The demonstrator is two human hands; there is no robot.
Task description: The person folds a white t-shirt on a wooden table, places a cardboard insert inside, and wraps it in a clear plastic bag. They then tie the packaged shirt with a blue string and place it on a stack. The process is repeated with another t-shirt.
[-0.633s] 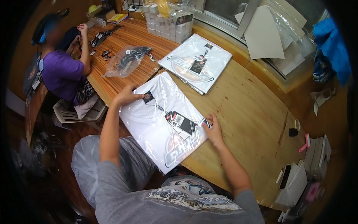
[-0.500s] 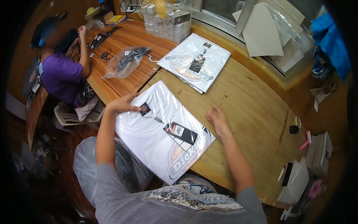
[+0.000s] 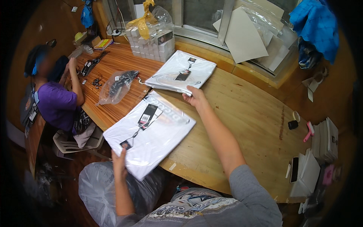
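My left hand [image 3: 119, 163] grips the near corner of a folded white T-shirt [image 3: 166, 134] in a clear plastic bag, its thumb on top next to the neck label. A black hang tag [image 3: 148, 115] and a smaller white one show through the film. The shirt slants over the table's near edge. At the far side lies a short stack of similar bagged white shirts [image 3: 202, 68]. My right hand [image 3: 194, 96], arm stretched out, pinches the near right corner of that stack; how many layers it holds I cannot tell.
Beyond the stack stand bagged white boxes [image 3: 153, 49]. A clear bag with dark items [image 3: 119, 85] lies left, near a seated person in purple [image 3: 58, 100]. A filled clear plastic sack [image 3: 96, 189] is by my left arm. Tape, a pink-handled tool [image 3: 309, 131] and a phone [image 3: 293, 170] line the right.
The near shirt has been turned round, its printed end now pointing away. My left hand moved down with it. My right hand reached forward and took hold of the stack's corner.
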